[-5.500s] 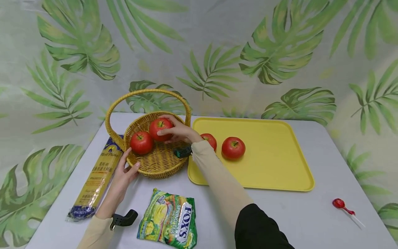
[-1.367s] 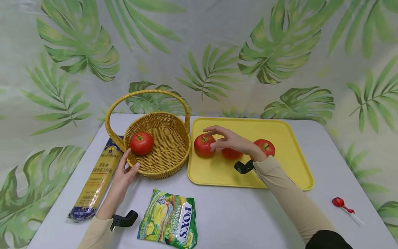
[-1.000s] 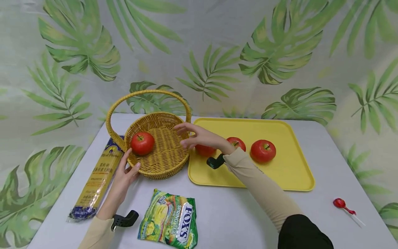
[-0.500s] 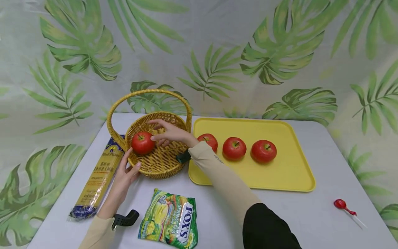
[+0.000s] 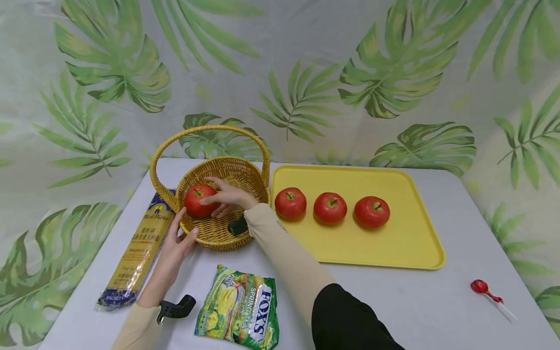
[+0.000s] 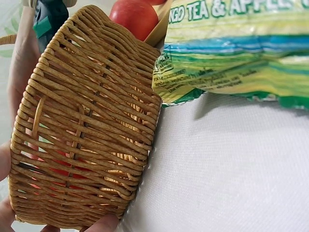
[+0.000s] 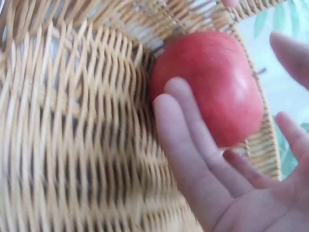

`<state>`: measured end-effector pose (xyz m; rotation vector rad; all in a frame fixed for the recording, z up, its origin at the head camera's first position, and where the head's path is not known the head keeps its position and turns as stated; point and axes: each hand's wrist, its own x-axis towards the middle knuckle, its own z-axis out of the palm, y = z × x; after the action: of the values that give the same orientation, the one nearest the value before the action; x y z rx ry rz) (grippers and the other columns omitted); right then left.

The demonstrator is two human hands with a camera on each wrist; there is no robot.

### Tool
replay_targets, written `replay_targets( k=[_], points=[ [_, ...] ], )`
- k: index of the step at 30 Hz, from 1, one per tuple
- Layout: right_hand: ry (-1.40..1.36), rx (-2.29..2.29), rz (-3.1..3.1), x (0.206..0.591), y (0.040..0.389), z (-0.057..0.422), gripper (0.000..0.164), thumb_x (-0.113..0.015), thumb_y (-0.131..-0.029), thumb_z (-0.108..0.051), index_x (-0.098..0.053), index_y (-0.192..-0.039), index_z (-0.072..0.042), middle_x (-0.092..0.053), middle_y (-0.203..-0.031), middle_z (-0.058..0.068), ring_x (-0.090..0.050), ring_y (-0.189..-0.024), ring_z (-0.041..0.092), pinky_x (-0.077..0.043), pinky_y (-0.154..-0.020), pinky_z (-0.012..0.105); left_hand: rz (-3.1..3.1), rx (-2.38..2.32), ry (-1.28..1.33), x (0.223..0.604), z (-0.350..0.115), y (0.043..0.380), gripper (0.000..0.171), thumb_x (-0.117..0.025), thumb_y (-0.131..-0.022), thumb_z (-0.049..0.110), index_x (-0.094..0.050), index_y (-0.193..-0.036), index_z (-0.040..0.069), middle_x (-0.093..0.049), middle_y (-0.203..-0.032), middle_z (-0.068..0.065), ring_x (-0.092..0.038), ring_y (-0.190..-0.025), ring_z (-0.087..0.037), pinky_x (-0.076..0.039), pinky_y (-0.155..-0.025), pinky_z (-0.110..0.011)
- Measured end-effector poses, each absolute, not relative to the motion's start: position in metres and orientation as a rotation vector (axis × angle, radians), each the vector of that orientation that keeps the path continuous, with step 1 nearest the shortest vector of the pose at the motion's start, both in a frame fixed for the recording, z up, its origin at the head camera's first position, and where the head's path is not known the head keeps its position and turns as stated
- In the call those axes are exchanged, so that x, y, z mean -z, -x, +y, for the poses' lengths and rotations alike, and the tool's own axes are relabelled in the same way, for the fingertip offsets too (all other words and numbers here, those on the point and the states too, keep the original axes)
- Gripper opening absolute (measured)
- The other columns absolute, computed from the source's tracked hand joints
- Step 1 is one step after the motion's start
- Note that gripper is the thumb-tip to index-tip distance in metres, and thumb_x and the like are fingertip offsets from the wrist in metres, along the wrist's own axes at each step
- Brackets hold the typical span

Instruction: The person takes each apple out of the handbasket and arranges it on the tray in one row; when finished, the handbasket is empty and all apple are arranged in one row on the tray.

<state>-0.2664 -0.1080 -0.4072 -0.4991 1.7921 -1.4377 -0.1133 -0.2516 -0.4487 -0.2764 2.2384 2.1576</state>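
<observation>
A red apple (image 5: 195,200) sits at the left inside a round wicker basket (image 5: 223,243) with a tall hoop handle. My right hand (image 5: 227,196) reaches into the basket beside that apple. In the right wrist view its fingers (image 7: 176,125) lie nearly straight along the apple (image 7: 207,87), and the thumb stands apart from it. My left hand (image 5: 172,250) holds the basket at its front left side; in the left wrist view some fingertips show around the woven wall (image 6: 87,125). Three more red apples (image 5: 290,203) stand in a row on a yellow tray (image 5: 393,243).
A spaghetti pack (image 5: 135,253) lies left of the basket. In front is a green Fox's candy bag (image 5: 238,308). A red lollipop (image 5: 485,291) lies at the far right of the white table. A leaf-print cloth (image 5: 297,73) hangs behind.
One apple has gone from the basket to the tray, where three now stand. My right hand has since come back left into the basket, toward the remaining apple. The left hand stays put.
</observation>
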Motion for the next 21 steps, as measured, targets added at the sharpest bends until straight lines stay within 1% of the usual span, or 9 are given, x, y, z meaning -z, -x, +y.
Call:
replay_targets(
  k=[3, 5, 8, 12, 14, 17, 21],
  points=[
    [0.413, 1.448, 1.764, 0.415, 0.265, -0.118, 0.077, -0.065, -0.091, -0.017, -0.02, -0.153, -0.029, -0.035, -0.144, 0.014, -0.065, -0.089, 0.042, -0.055, -0.078, 0.046, 2.243, -2.157, 0.271, 0.449, -0.252, 0.113, 0.068, -0.048, -0.102, 0.018, -0.005, -0.155, 0.024, 0.009, -0.158, -0.008, -0.014, -0.139, -0.042, -0.025, -0.107, -0.056],
    [0.345, 1.496, 1.721, 0.417, 0.262, -0.121, 0.076, -0.065, -0.09, -0.015, -0.022, -0.152, -0.029, -0.038, -0.14, 0.014, -0.065, -0.088, 0.043, -0.056, -0.076, 0.045, 2.244, -2.158, 0.263, 0.449, -0.252, 0.113, 0.068, -0.048, -0.102, 0.018, -0.005, -0.155, 0.024, 0.009, -0.158, -0.008, -0.014, -0.139, -0.042, -0.025, -0.107, -0.056],
    [0.25, 1.609, 1.625, 0.415, 0.256, -0.124, 0.075, -0.064, -0.09, -0.008, -0.025, -0.151, -0.026, -0.036, -0.139, 0.016, -0.06, -0.099, 0.046, -0.052, -0.082, 0.049, 2.238, -2.165, 0.255, 0.45, -0.252, 0.113, 0.069, -0.048, -0.102, 0.017, -0.005, -0.155, 0.024, 0.009, -0.158, -0.007, -0.014, -0.139, -0.042, -0.025, -0.107, -0.056],
    [0.193, 1.727, 1.552, 0.413, 0.252, -0.127, 0.075, -0.063, -0.088, 0.0, -0.027, -0.15, -0.019, -0.033, -0.141, 0.015, -0.047, -0.118, 0.044, -0.046, -0.091, 0.053, 2.233, -2.172, 0.259, 0.45, -0.253, 0.113, 0.069, -0.048, -0.102, 0.016, -0.006, -0.155, 0.023, 0.009, -0.158, -0.006, -0.015, -0.139, -0.041, -0.026, -0.107, -0.056],
    [0.175, 1.76, 1.543, 0.412, 0.25, -0.127, 0.075, -0.064, -0.087, 0.003, -0.028, -0.15, -0.018, -0.032, -0.141, 0.014, -0.042, -0.123, 0.042, -0.045, -0.093, 0.054, 2.236, -2.173, 0.261, 0.449, -0.253, 0.114, 0.069, -0.048, -0.101, 0.017, -0.006, -0.155, 0.023, 0.008, -0.158, -0.007, -0.016, -0.138, -0.041, -0.026, -0.107, -0.056],
    [0.148, 1.779, 1.555, 0.412, 0.249, -0.126, 0.074, -0.065, -0.085, 0.005, -0.032, -0.147, -0.018, -0.034, -0.139, 0.013, -0.042, -0.124, 0.041, -0.046, -0.091, 0.053, 2.24, -2.173, 0.258, 0.449, -0.252, 0.114, 0.068, -0.048, -0.102, 0.016, -0.007, -0.155, 0.023, 0.008, -0.158, -0.007, -0.016, -0.138, -0.042, -0.025, -0.107, -0.056],
    [0.157, 1.765, 1.608, 0.409, 0.252, -0.122, 0.071, -0.07, -0.083, 0.002, -0.037, -0.142, -0.02, -0.038, -0.133, 0.011, -0.051, -0.112, 0.037, -0.05, -0.087, 0.052, 2.241, -2.178, 0.249, 0.449, -0.252, 0.113, 0.068, -0.047, -0.102, 0.015, -0.006, -0.155, 0.022, 0.007, -0.158, -0.007, -0.016, -0.138, -0.042, -0.026, -0.107, -0.056]
  ],
)
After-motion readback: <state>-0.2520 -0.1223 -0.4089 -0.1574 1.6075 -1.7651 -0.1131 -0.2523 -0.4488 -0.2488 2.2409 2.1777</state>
